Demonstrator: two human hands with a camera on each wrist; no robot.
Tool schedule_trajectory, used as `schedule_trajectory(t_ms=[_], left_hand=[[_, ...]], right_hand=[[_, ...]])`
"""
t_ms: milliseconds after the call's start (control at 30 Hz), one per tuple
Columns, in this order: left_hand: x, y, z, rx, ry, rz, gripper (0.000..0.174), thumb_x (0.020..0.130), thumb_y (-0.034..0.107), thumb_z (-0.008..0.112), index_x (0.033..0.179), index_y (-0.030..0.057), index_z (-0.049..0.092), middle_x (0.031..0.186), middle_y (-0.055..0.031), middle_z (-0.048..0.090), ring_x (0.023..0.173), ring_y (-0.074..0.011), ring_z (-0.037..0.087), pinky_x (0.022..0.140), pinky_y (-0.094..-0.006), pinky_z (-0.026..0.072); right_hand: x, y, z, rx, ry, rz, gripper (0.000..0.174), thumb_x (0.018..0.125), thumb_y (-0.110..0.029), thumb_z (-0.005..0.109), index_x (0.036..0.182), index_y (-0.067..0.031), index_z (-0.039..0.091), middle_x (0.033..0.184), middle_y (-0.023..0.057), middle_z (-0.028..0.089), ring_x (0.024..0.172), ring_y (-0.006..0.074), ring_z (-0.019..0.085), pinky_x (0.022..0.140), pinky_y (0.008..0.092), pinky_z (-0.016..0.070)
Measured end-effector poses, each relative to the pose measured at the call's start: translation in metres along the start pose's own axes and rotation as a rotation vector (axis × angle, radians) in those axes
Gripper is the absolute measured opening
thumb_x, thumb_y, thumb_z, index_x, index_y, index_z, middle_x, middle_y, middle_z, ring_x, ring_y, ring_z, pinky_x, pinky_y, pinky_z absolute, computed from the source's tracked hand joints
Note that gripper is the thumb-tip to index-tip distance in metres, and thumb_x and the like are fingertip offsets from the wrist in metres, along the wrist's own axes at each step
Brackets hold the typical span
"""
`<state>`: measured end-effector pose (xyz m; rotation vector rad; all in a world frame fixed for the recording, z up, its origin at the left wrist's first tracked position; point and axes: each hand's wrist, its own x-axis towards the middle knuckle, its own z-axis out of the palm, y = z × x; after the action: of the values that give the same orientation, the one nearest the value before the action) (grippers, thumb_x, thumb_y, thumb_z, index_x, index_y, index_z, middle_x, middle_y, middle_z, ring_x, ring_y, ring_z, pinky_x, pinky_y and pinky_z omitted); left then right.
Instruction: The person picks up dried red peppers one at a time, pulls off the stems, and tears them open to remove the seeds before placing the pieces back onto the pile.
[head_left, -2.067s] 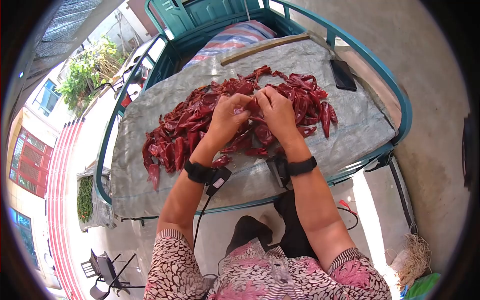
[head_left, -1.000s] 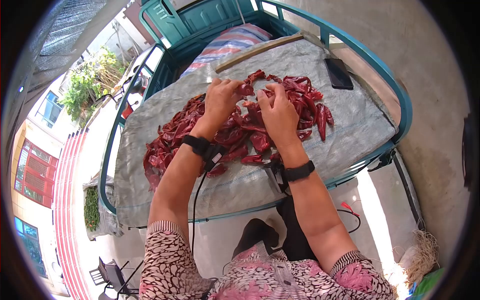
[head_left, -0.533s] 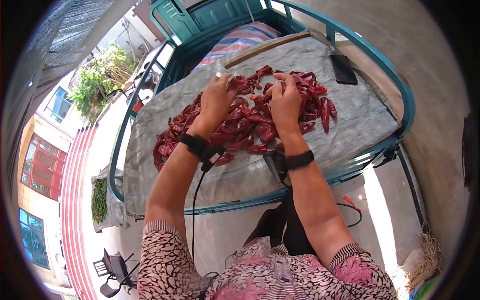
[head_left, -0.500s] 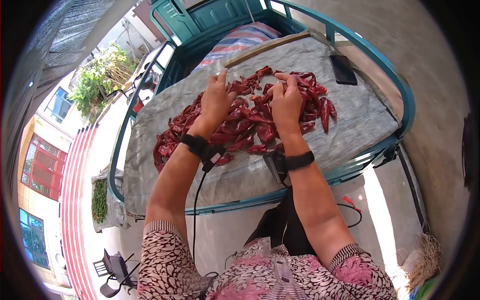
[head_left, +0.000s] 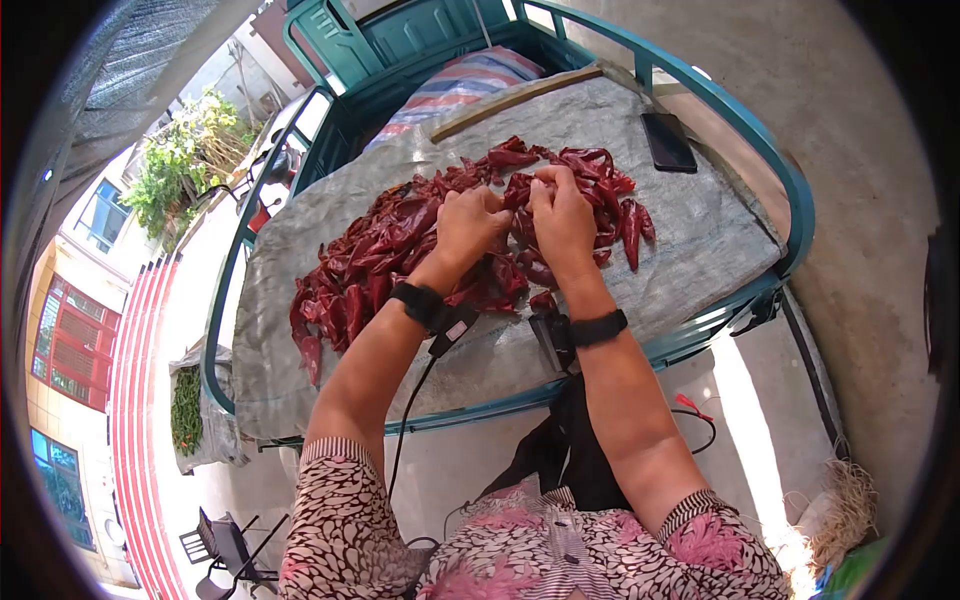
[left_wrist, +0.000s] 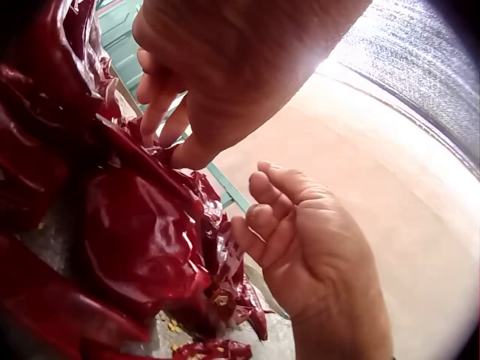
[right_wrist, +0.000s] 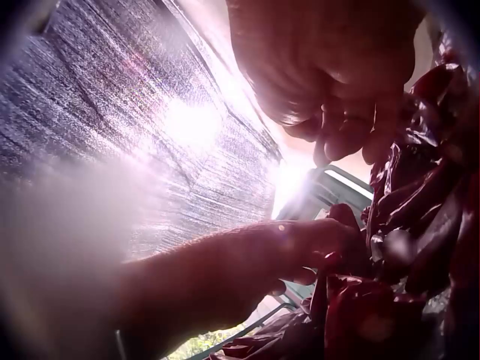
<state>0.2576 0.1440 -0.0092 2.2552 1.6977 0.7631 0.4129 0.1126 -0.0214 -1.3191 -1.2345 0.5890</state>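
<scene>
A spread pile of dried red chili peppers (head_left: 380, 240) covers the middle of a grey woven sheet (head_left: 690, 230). My left hand (head_left: 468, 228), fingers curled inward, pinches a red chili pepper at the pile's far side; the left wrist view shows its fingertips pressed together there. Just to the right, my right hand (head_left: 564, 225) is bent over the peppers, a dark red one lying between the two hands. In the left wrist view the right hand (left_wrist: 322, 247) has curled fingers right beside the peppers. Whether its thumb and finger grip one, I cannot tell.
A black phone (head_left: 668, 142) lies at the sheet's right side. Along the back runs a wooden strip (head_left: 515, 103), with a striped bag (head_left: 460, 90) behind it. Teal cart rails (head_left: 760, 140) border the bed. Green peppers (head_left: 186, 410) sit in a sack at the left.
My left hand first swung out to the left with a pepper, opened its fingers over the pile, then came back beside the right hand. The right hand stayed near the same spot.
</scene>
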Motion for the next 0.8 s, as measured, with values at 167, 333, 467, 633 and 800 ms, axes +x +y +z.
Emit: schedule_trajectory(t_ms=[167, 333, 467, 633, 800], left_hand=[[-0.013, 0.018, -0.02, 0.055, 0.093, 0.296, 0.018, 0.081, 0.014, 0.071, 0.096, 0.0045, 0.07, 0.086, -0.012, 0.072, 0.086, -0.031, 0.067, 0.08, -0.0424, 0.0506], [-0.013, 0.02, -0.037, 0.157, 0.23, 0.325, 0.014, 0.082, 0.014, 0.073, 0.091, 0.0045, 0.069, 0.087, -0.0118, 0.072, 0.09, -0.0335, 0.067, 0.083, -0.0423, 0.0508], [-0.001, -0.001, -0.04, 0.307, 0.416, 0.17, 0.021, 0.081, 0.013, 0.076, 0.101, 0.0089, 0.07, 0.092, -0.0092, 0.069, 0.099, -0.0339, 0.065, 0.087, -0.0424, 0.051], [0.011, -0.015, -0.02, 0.385, 0.253, 0.472, 0.026, 0.081, 0.017, 0.076, 0.106, 0.0099, 0.071, 0.094, -0.0099, 0.067, 0.096, -0.0351, 0.061, 0.086, -0.0458, 0.0504], [0.03, -0.015, 0.02, 0.221, -0.047, 0.254, 0.033, 0.086, 0.025, 0.074, 0.11, 0.0041, 0.071, 0.104, -0.0151, 0.073, 0.095, -0.034, 0.064, 0.086, -0.0449, 0.0518]], right_hand=[[-0.001, -0.013, -0.007, -0.03, -0.16, -0.044, 0.029, 0.099, -0.038, 0.059, 0.113, -0.0128, 0.064, 0.09, 0.012, 0.073, 0.086, 0.0353, 0.071, 0.075, 0.0482, 0.0528], [0.003, -0.004, 0.007, 0.106, 0.015, -0.161, 0.021, 0.1, -0.026, 0.056, 0.112, -0.0111, 0.065, 0.089, 0.0122, 0.073, 0.083, 0.0332, 0.071, 0.073, 0.0456, 0.0529], [0.008, -0.001, 0.007, 0.283, 0.143, -0.08, 0.018, 0.1, -0.016, 0.055, 0.113, -0.0072, 0.064, 0.088, 0.0132, 0.073, 0.08, 0.0298, 0.072, 0.072, 0.0411, 0.0539], [0.009, -0.005, 0.004, 0.391, 0.207, -0.027, 0.019, 0.099, -0.013, 0.055, 0.116, -0.004, 0.061, 0.086, 0.012, 0.073, 0.08, 0.0242, 0.073, 0.073, 0.0366, 0.0551], [0.009, -0.002, 0.004, 0.377, 0.191, -0.015, 0.021, 0.098, -0.011, 0.056, 0.117, -0.0028, 0.06, 0.087, 0.0107, 0.072, 0.081, 0.0234, 0.072, 0.075, 0.0363, 0.0552]])
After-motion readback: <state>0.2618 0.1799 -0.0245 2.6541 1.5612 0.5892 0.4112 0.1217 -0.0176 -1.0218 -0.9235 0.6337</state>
